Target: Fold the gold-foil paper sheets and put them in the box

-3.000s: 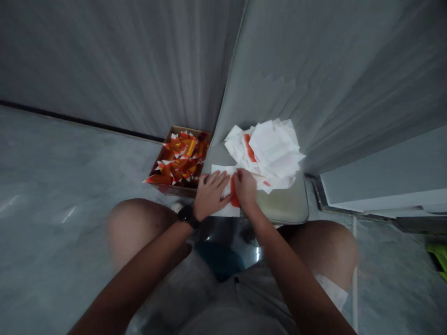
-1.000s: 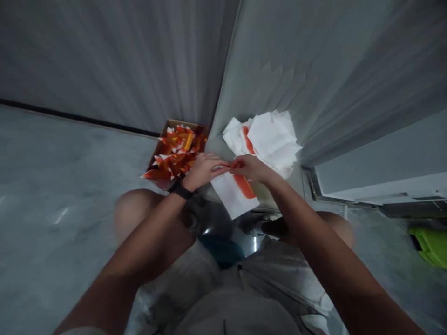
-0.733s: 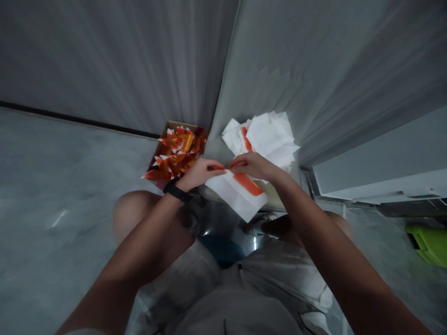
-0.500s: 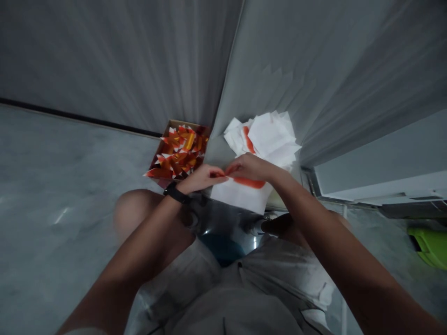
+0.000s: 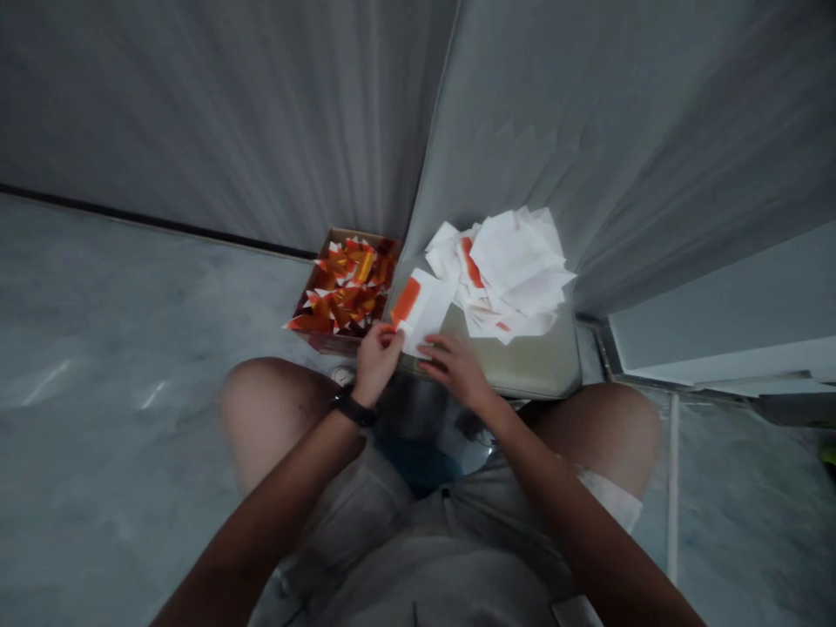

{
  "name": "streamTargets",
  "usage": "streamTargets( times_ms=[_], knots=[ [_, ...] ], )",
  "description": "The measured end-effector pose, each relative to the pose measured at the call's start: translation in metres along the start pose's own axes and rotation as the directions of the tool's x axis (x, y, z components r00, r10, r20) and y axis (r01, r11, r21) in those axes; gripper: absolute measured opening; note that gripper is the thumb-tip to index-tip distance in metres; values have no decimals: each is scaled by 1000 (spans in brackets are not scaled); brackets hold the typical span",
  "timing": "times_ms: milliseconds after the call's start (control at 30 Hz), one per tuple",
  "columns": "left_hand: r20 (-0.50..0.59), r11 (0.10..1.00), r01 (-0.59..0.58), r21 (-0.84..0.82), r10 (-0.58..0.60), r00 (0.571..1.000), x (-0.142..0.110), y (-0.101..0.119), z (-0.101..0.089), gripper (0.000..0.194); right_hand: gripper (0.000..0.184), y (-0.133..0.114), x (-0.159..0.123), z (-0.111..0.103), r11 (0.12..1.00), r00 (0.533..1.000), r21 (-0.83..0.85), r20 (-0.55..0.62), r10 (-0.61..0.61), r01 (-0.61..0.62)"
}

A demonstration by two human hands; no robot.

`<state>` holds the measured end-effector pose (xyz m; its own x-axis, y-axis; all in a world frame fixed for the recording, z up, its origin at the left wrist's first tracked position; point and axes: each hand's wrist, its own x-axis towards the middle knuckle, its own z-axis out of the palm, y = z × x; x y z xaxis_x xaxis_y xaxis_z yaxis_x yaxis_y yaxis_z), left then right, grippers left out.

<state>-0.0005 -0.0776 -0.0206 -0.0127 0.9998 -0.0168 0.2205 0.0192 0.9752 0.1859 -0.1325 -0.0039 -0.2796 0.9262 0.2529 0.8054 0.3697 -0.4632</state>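
Observation:
A white sheet of paper (image 5: 428,312) with an orange strip on its left side is held up over the front left of a pale padded seat. My left hand (image 5: 379,361), with a black band on the wrist, pinches the sheet's lower left corner. At the lower right edge of the same sheet, my right hand (image 5: 455,366) has its fingers stretched out and apart, with the tips touching or very close to the paper. Behind it, a loose pile of white papers (image 5: 519,261) lies on the seat (image 5: 532,370), some showing orange patches.
Left of the seat, a cardboard box (image 5: 326,341) holds many orange, yellow and white folded pieces (image 5: 346,287). Grey curtain-like panels (image 5: 261,113) rise behind. My bent knees flank the seat, and a white-edged panel (image 5: 718,313) stands at right.
The sheet has turned from lying low and flat to a tilted position farther left, its orange strip now at left. My right hand has moved back off the strip. The view has shifted slightly.

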Motion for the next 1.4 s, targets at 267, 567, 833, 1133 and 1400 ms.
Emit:
streamTargets(
  times_ms=[267,567,833,1133,1400],
  knots=[
    [21,802,-260,537,296,955,3,1,-13,25,22,0,25,20,980,974,16,-104,200,-199],
    [318,622,-593,511,504,803,-8,-15,-27,23,23,-2,44,26,953,958,-128,-127,258,-274],
    [515,479,-682,553,447,732,-36,-26,-26,53,27,-14,34,25,955,967,-185,-155,205,-232],
    [531,441,-656,612,386,754,-45,-23,-22,62,44,-18,-22,31,983,997,-180,-69,30,-42],
    [494,416,-662,624,446,746,-55,-14,-19,59,33,-19,-1,18,959,947,-129,-235,219,-253]
  ],
)
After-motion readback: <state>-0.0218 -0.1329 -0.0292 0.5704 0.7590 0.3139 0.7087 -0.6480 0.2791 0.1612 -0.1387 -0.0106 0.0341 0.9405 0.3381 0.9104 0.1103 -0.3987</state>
